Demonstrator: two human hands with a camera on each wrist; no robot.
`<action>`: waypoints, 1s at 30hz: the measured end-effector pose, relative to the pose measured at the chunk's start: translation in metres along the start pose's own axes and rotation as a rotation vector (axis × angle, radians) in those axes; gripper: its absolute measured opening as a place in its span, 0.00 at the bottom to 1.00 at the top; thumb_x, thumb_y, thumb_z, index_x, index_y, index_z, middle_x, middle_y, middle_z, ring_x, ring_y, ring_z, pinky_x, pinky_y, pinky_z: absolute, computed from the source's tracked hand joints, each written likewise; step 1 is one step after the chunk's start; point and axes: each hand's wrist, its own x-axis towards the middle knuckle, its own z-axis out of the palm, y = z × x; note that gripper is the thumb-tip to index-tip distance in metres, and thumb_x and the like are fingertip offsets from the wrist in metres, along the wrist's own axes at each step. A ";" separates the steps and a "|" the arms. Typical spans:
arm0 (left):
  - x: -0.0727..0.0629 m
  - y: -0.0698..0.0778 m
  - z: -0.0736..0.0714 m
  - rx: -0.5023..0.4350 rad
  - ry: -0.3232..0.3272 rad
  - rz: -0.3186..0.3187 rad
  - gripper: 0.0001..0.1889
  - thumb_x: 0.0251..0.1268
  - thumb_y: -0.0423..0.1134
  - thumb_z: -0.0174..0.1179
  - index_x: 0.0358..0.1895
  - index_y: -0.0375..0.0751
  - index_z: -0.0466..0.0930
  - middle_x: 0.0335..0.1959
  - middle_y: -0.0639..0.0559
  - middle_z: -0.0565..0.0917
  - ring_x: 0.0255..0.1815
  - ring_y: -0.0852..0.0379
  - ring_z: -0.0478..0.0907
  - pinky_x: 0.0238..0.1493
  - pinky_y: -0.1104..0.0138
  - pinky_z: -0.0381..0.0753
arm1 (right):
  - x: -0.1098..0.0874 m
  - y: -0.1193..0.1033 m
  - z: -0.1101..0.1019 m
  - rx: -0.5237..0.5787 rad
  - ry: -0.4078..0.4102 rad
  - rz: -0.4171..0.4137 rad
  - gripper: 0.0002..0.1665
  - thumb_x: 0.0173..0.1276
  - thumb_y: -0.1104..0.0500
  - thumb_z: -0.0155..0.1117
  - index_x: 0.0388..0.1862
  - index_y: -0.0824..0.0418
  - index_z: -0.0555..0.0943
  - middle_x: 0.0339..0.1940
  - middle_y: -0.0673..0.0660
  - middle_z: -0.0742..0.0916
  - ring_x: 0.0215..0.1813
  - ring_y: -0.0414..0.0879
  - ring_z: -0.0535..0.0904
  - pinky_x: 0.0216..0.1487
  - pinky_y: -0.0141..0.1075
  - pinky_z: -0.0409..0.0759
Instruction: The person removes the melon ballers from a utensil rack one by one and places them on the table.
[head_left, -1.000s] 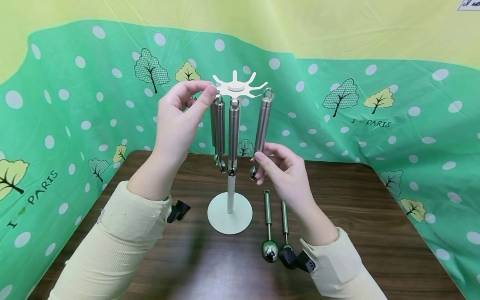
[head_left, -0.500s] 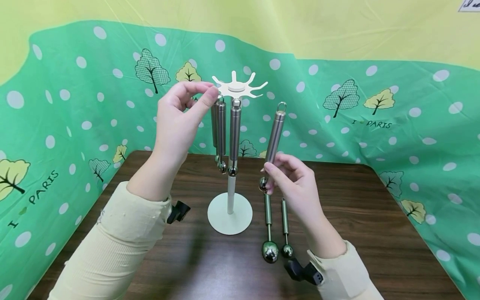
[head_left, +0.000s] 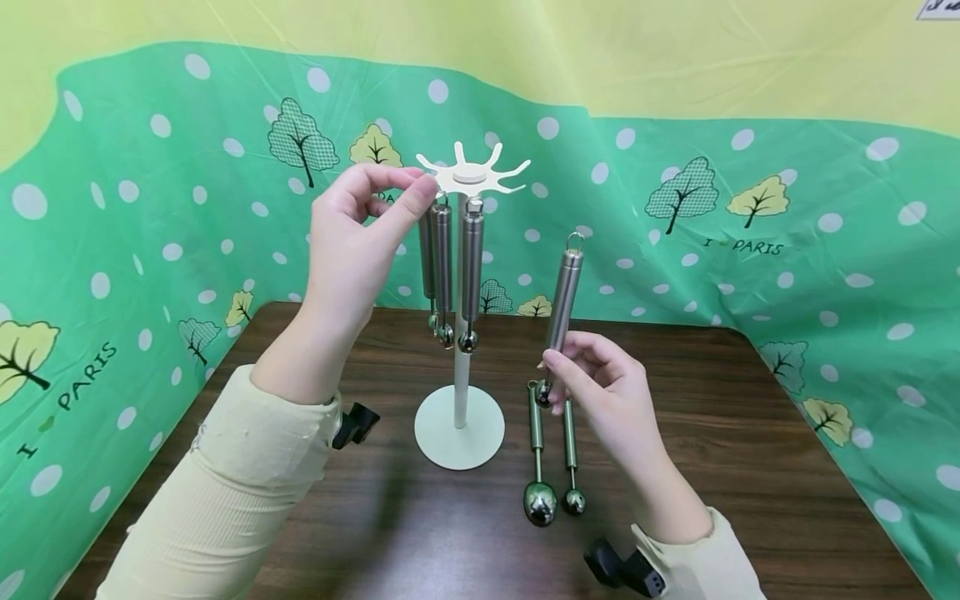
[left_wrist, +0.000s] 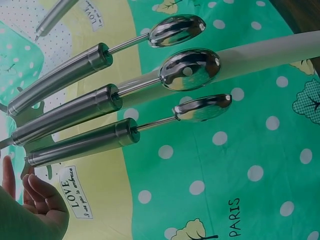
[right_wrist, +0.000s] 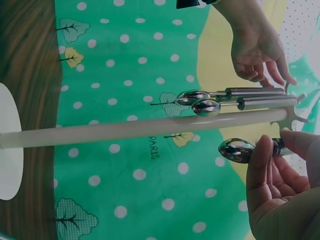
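My left hand (head_left: pixel 356 229) is raised at the top of a white rotating-style rack (head_left: pixel 468 173), pinching one of its prongs between thumb and forefinger. Three steel scoops (head_left: pixel 471 262) hang by their end loops from the rack; their oval bowls (left_wrist: pixel 190 70) point down the pole in the left wrist view. To the right of the rack, my right hand (head_left: pixel 600 387) grips another steel scoop (head_left: pixel 566 296) low, near its bowl, with the looped handle end up and tilted slightly right. In the right wrist view, its shiny bowl (right_wrist: pixel 235 151) sticks out past the fingers.
The rack's round white base (head_left: pixel 435 437) stands on a dark wooden table (head_left: pixel 330 517). A larger scoop (head_left: pixel 540 503) and a smaller one (head_left: pixel 574 502) lie side by side right of the base. A green and yellow patterned cloth (head_left: pixel 675 275) hangs behind.
The scoop in my right hand has moved right and down, away from the rack. The rack top and hanging scoops have shifted slightly; my left hand stays at the prong.
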 end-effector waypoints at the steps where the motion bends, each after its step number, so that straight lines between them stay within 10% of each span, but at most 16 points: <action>1: 0.000 0.000 0.000 -0.001 0.000 0.001 0.07 0.62 0.44 0.68 0.36 0.47 0.83 0.47 0.58 0.85 0.27 0.59 0.67 0.25 0.70 0.62 | -0.001 0.001 -0.001 -0.002 0.002 0.001 0.07 0.68 0.70 0.63 0.40 0.59 0.82 0.26 0.49 0.87 0.18 0.41 0.77 0.20 0.34 0.80; 30: -0.003 0.004 0.004 0.024 -0.014 0.005 0.09 0.62 0.43 0.69 0.38 0.43 0.84 0.32 0.58 0.76 0.28 0.59 0.67 0.25 0.67 0.63 | -0.039 0.041 -0.051 -0.078 0.174 0.228 0.04 0.69 0.66 0.64 0.38 0.58 0.82 0.25 0.49 0.86 0.18 0.40 0.76 0.18 0.32 0.79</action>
